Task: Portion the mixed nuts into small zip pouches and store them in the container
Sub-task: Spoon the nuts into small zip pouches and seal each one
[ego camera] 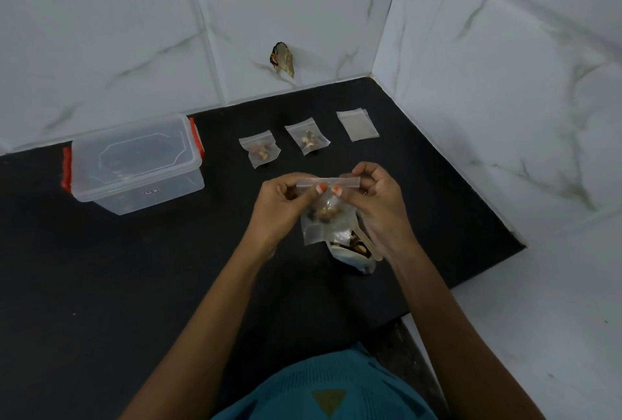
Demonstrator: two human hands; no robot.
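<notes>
Head view, single entry.

Counter (168, 285): black, set in a corner of pale tiled wall (134, 32).

Container (134, 163): clear plastic box with red clips, lid on, at the left rear of the counter. What it holds cannot be made out through the lid; no pouch shows clearly inside.

Filled pouches, two: first filled pouch (259, 152) and second filled pouch (307, 138), lying flat on the counter beside each other, well apart from the container. Each holds a small portion of nuts. Whether their zips are pressed shut cannot be told.

Empty pouches (357, 125): a flat stack to the right of the filled pair, count unclear.

Pouch in hand (321, 214): held above the counter, nuts gathered in its middle, zip strip stretched level between both hands.

Left hand (279, 207): closed, pinching the left part of the zip strip.

Right hand (373, 204): closed, pinching the right end of the strip, thumb near the centre.

Nut bag (353, 251): open, standing just below the hands, nuts visible inside, with a wooden stick (367, 244) resting in it.

Status, as judged: two portions done, a third being sealed. Left to do: more pouches to fill from the stack, then all moved into the container, which needs opening.
</notes>
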